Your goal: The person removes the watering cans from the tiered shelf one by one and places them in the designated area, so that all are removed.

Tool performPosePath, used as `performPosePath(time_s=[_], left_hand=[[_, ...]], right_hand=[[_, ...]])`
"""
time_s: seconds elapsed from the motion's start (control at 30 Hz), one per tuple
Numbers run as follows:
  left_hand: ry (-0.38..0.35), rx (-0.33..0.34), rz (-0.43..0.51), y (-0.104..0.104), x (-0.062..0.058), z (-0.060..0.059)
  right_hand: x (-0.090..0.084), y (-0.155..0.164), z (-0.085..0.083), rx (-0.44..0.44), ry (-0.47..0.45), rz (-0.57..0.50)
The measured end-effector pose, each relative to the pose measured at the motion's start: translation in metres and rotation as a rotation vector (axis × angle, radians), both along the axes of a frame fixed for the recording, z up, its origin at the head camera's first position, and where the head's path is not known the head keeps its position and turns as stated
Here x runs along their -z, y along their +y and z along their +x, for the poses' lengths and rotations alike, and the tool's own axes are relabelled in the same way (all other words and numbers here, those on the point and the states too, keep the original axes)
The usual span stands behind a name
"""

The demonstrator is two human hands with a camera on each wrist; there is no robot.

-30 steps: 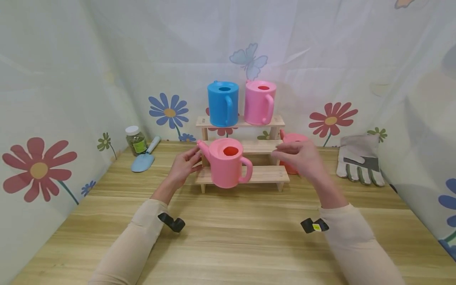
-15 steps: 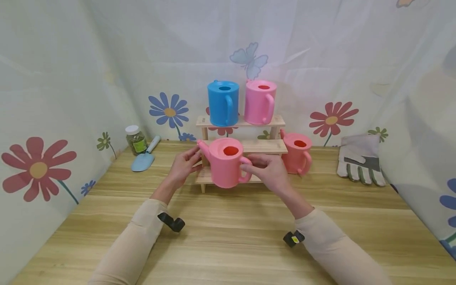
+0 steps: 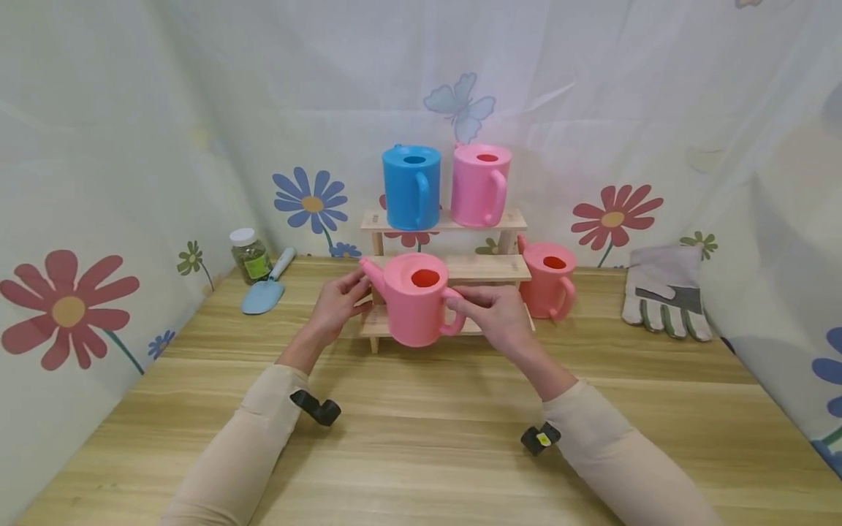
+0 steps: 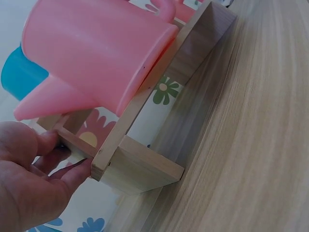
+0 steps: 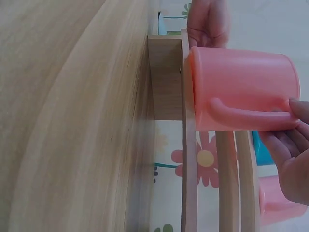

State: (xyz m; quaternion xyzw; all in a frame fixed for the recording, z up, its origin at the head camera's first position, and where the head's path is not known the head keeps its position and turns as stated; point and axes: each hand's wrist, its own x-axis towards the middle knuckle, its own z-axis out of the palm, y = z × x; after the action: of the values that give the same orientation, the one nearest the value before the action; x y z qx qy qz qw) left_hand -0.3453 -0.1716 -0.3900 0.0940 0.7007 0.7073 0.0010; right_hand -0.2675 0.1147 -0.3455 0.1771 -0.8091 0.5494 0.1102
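Right hand: your right hand (image 3: 500,318) now pinches the upper part of the handle (image 5: 251,118) of the front watering can (image 3: 411,314); one second ago it was in the air, before the can at the right.
Left hand: your left hand (image 3: 335,307) stays at the left end of the wooden stand (image 3: 483,268), its bent fingers gripping the side piece.
Front can: it is on the lowest step, as before, nearly upright, spout to the left, handle to the right.
Cans: four in total; a blue can (image 3: 403,193) and a light pink can (image 3: 470,193) on the top step, the front one, and a coral can (image 3: 546,285) just beside the stand.
Steps: three.
Desk sides: one jar (image 3: 252,259) and one trowel (image 3: 262,296) at left on the desk (image 3: 421,438); at right, work glove (image 3: 664,292), whether single or pair you cannot tell.
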Motion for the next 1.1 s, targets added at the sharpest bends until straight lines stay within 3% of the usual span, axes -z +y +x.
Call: performPosePath(time_s=[0.2, 0.3, 0.43, 0.53, 0.67, 0.8, 0.97, 1.1], left_hand=[[0.018, 0.014, 0.007, -0.002, 0.001, 0.002], [0.032, 0.029, 0.019, -0.002, 0.001, 0.002], [0.024, 0.036, 0.02, -0.002, -0.001, 0.002], [0.016, 0.035, 0.013, -0.003, -0.002, 0.002], [0.013, 0.034, 0.017, -0.004, -0.001, 0.002], [0.016, 0.045, 0.012, -0.004, -0.001, 0.003], [0.024, 0.049, 0.02, -0.003, -0.002, 0.004], [0.02, 0.044, 0.029, -0.002, -0.002, 0.005]], right_hand=[[-0.009, 0.007, 0.003, 0.006, -0.024, -0.033], [-0.025, 0.018, 0.008, 0.018, -0.038, -0.013], [-0.052, 0.044, 0.017, 0.0, 0.021, -0.02], [-0.072, 0.067, 0.026, 0.03, 0.048, -0.039], [-0.095, 0.098, 0.045, 0.16, 0.04, -0.004], [-0.109, 0.131, 0.061, 0.187, 0.027, -0.121], [-0.114, 0.166, 0.069, 0.174, -0.001, -0.327], [-0.112, 0.187, 0.068, 0.272, -0.043, -0.385]])
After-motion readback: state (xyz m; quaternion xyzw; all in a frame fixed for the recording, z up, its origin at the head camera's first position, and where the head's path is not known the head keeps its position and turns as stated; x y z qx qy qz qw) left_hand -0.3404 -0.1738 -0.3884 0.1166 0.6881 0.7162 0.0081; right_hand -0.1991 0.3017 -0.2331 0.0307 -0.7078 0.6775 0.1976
